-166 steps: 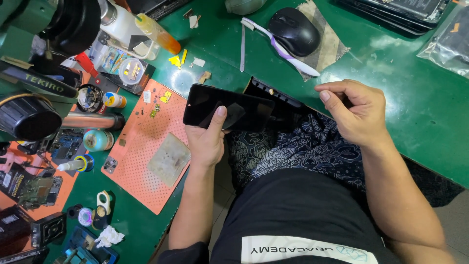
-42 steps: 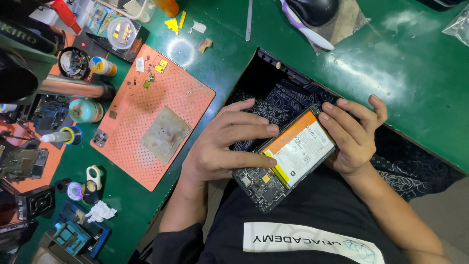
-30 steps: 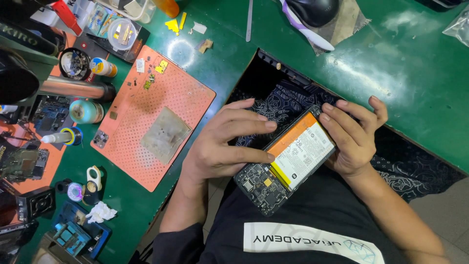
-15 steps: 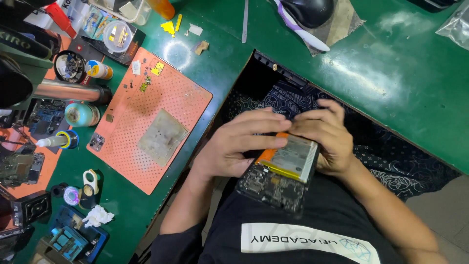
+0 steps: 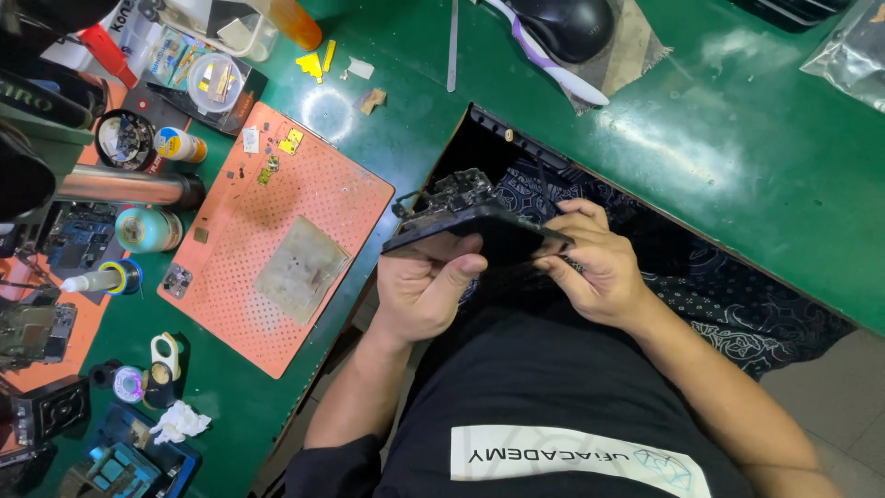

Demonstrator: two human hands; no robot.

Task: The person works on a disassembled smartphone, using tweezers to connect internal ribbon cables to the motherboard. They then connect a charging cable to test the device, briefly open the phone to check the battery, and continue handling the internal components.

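I hold the opened phone over my lap, in the notch cut into the green desk, and it lies almost edge-on to my eyes, its dark flat face up and the exposed circuit parts poking out at the far left end. Its long axis runs left to right across my body, tilted a little so the left end sits farther from me. My left hand is closed on it from below, thumb curled up against the near edge and the other fingers hidden under the body. My right hand grips the right end, fingers bent over the top edge and thumb below. Both hands touch the phone, so neither is nearer; the left one carries more of its length.

The desk edge runs just beyond the phone's far side, and the orange perforated mat with a grey square pad lies just left of my left hand, over the desk rim. That mat is the closest bare surface. Further left the desk is crowded with small jars, a tube and boards. To the right, past my right forearm, the desk is open, with a black mouse well away at the top
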